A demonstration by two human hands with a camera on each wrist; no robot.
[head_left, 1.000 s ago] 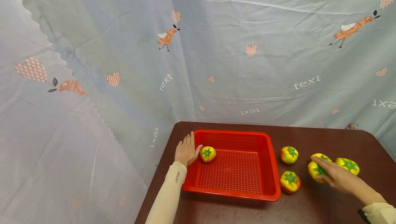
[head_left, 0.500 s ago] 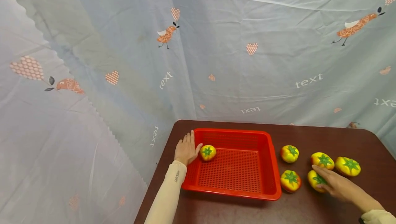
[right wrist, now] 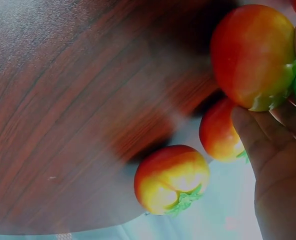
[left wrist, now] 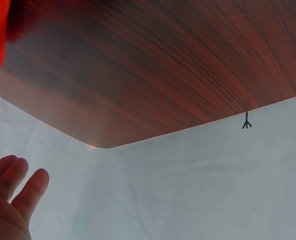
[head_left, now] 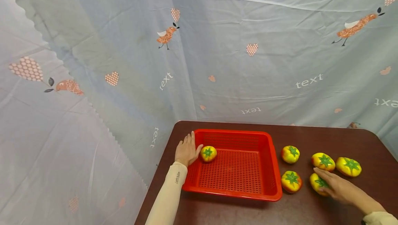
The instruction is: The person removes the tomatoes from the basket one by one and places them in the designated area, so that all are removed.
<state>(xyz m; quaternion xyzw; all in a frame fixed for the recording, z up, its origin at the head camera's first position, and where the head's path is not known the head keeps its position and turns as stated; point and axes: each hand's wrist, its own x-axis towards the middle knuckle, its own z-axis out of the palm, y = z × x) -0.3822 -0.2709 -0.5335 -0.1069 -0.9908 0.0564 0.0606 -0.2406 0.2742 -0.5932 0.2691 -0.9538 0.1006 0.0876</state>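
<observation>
My right hand reaches from above over a yellow-red tomato with a green star-shaped top. In the right wrist view, thumb and fingers lie on opposite sides of this tomato, which stays on the table. My left hand rests with straight fingers on the left rim of a red plastic basket; in the left wrist view, several of its fingers show. Inside the basket, near that hand, lies one tomato.
Two tomatoes, a rear one and a front one, lie just right of the basket. Beyond my right hand are another tomato and a yellower one. A patterned curtain hangs behind the dark wooden table.
My right hand has shifted slightly toward the front, uncovering the tomato behind it. The tomato under it has moved a little to the right. My left hand and the basket stay put.
</observation>
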